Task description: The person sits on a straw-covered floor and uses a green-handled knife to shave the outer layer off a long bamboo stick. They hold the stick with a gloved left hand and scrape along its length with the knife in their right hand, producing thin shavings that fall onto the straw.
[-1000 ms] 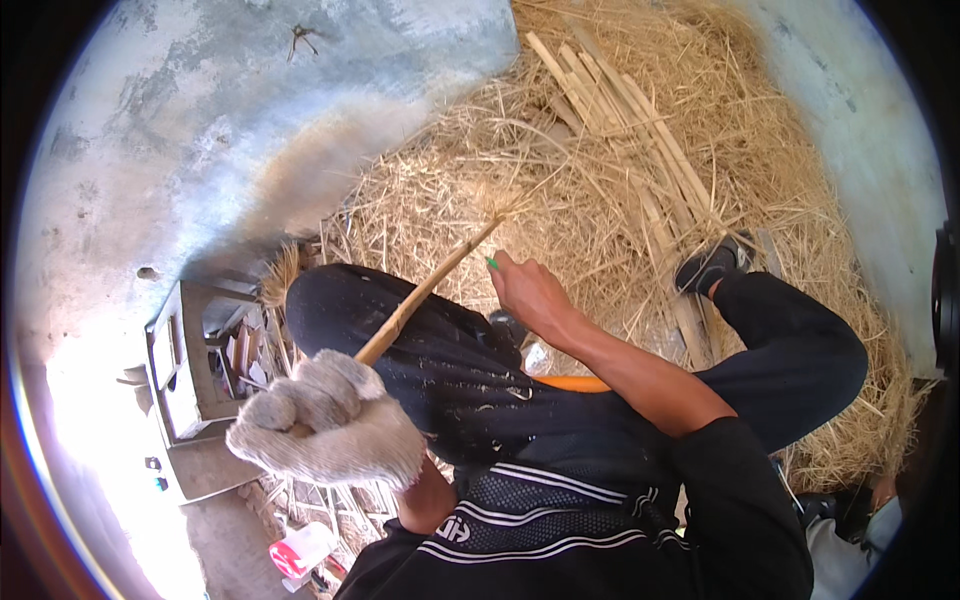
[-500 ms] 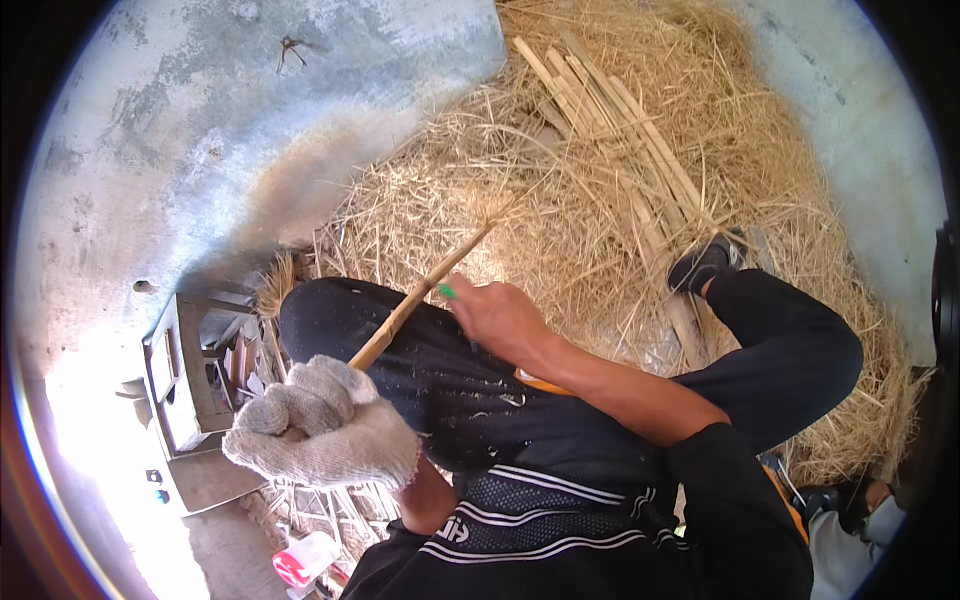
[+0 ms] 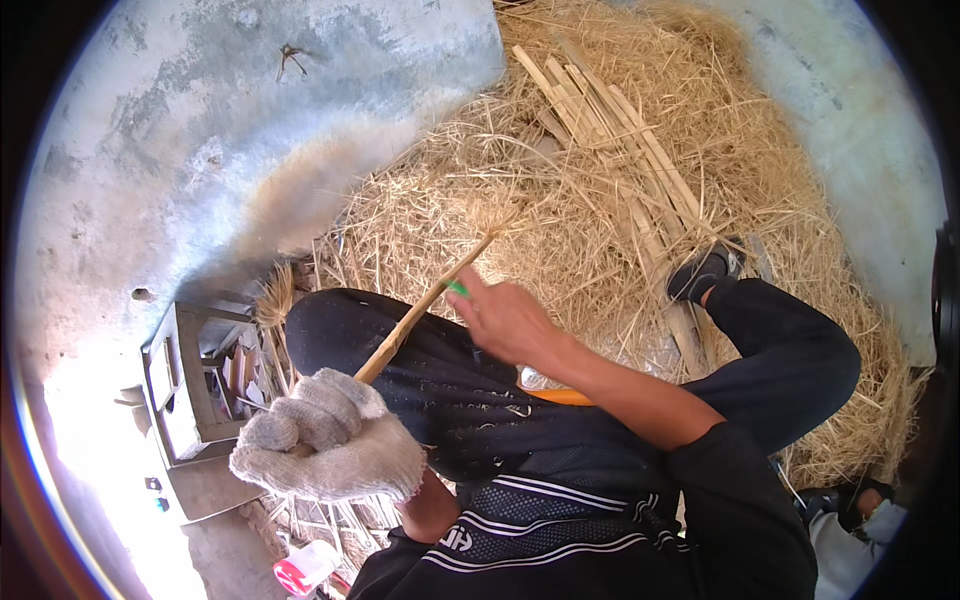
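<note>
My left hand (image 3: 325, 440), in a thick knitted work glove, is closed around the near end of a thin split cane strip (image 3: 420, 312) that slants up and right over my dark-trousered knee. My right hand (image 3: 505, 318) is bare and sits against the strip's upper part, fingers curled around a small tool with a green handle (image 3: 457, 289). Its blade is hidden. I cannot tell whether the tool touches the strip. Beyond both hands lies a big heap of pale shavings (image 3: 560, 190).
A bundle of longer split cane strips (image 3: 610, 130) lies on the heap at the back. My right shoe (image 3: 705, 270) rests on the shavings. A small wooden box or stool (image 3: 195, 380) stands at the left on the concrete floor (image 3: 230, 130). A red and white container (image 3: 305, 568) lies near the bottom.
My right hand has slid down the strip toward me and to the left. The gloved left hand has stayed nearly in place, holding the strip.
</note>
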Demonstrator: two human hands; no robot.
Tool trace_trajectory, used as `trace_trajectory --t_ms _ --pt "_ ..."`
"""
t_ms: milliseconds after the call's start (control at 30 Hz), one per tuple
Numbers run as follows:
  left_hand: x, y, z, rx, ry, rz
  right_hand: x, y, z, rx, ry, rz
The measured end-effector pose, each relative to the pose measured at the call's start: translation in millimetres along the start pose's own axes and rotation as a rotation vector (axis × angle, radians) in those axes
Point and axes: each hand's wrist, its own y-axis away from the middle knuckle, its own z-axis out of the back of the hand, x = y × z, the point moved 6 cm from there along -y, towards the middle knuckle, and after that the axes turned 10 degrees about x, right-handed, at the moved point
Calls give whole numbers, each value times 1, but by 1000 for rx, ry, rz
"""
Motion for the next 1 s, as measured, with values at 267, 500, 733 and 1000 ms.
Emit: trace_trajectory --t_ms 267,500,733,1000 --pt "4 0 6 84 86 0 -77 -7 -15 -68 169 -159" --pt "5 2 8 11 101 16 31 14 -8 -1 132 145" --pt "9 2 11 101 210 39 -63 -4 -10 57 200 -183" --pt "4 1 10 83 163 41 -73 -9 -8 -114 275 -108"
